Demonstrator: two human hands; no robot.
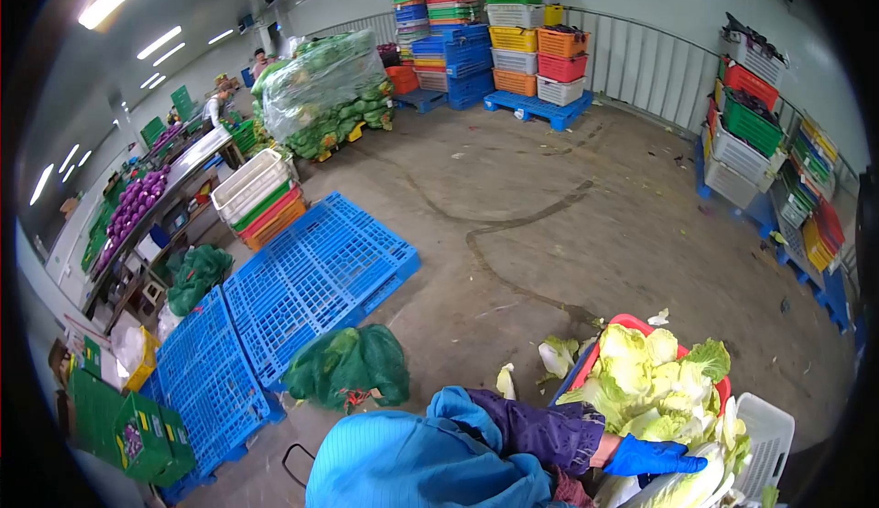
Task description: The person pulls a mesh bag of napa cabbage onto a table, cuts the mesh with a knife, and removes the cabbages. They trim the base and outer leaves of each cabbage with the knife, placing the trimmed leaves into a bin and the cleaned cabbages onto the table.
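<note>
My left hand (pixel 652 458), in a blue glove, lies over a napa cabbage (pixel 682 488) at the lower right and grips it. Its fingers stretch along the pale stalk, and the lower part of the cabbage runs out of view. A purple sleeve (pixel 540 427) covers that arm, beside blue clothing. Just beyond the hand, a red basket (pixel 625 321) is heaped with loose yellow-green cabbage leaves (pixel 652 375). To the right of the leaves stands a white plastic crate (pixel 767 439). I do not see my right hand.
Blue pallets (pixel 316 256) lie at the left, with a green net bag (pixel 350 366) near them. Stacked crates (pixel 540 41) stand along the back wall, more (pixel 746 132) at the right. A wrapped cabbage load (pixel 325 91) and co-workers (pixel 215 107) are farther back.
</note>
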